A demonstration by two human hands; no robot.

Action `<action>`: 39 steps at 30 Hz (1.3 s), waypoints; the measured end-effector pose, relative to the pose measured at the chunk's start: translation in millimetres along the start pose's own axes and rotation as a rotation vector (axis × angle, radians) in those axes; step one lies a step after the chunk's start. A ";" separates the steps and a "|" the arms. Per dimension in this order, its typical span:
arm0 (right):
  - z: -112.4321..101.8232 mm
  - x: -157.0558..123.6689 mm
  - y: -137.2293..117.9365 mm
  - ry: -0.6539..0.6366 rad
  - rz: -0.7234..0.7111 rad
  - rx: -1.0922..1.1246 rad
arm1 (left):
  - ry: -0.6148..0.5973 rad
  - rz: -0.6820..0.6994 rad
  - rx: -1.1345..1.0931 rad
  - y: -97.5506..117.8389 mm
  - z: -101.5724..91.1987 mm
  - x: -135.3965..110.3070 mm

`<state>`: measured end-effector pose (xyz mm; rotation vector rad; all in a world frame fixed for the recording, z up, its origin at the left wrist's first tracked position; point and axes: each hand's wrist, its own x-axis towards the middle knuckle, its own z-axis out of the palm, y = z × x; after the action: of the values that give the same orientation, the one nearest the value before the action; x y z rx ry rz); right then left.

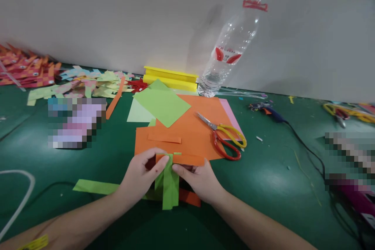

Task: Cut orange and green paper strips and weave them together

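Between my two hands are woven paper strips: green strips (pixel 170 187) hang down and an orange strip (pixel 189 159) runs crosswise over to the right. My left hand (pixel 146 170) pinches the crossing from the left, thumb on top. From the right, my right hand (pixel 199 177) grips the same strips, its thumb beside the green ones and its other fingers hidden beneath. Just beyond lies orange paper (pixel 193 115) with a short orange strip (pixel 164 138) on it. Scissors (pixel 221 131) with red and yellow handles rest partly open on its right edge.
A plastic bottle (pixel 227 47) leans against the wall beside folded yellow card (pixel 171 80). Green paper (pixel 162 103) tops the sheets. Cut strips (pixel 88 84) and woven pieces (pixel 26 66) are heaped left. A corded tool (pixel 272 113) lies right. A phone-like thing (pixel 80 123) is blurred out.
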<state>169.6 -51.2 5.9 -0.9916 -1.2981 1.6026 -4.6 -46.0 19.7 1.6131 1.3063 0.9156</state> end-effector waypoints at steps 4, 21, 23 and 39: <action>-3.4 2.0 -4.5 -0.054 -0.028 -0.110 | -0.013 -0.006 -0.035 1.4 0.1 2.8; 4.0 -7.8 -3.0 0.050 0.010 -0.252 | 0.003 -0.027 -0.022 -3.5 -2.3 1.0; 2.7 -8.4 -1.3 0.152 0.002 -0.289 | 0.001 -0.022 -0.016 -4.8 -2.1 0.1; -2.9 -2.4 -3.5 0.277 -0.047 -0.197 | -0.130 0.047 0.020 2.6 -0.6 -0.2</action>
<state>173.6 -52.1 9.1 -1.2464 -1.2912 1.2666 -4.2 -46.3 22.3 1.6954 1.1960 0.8139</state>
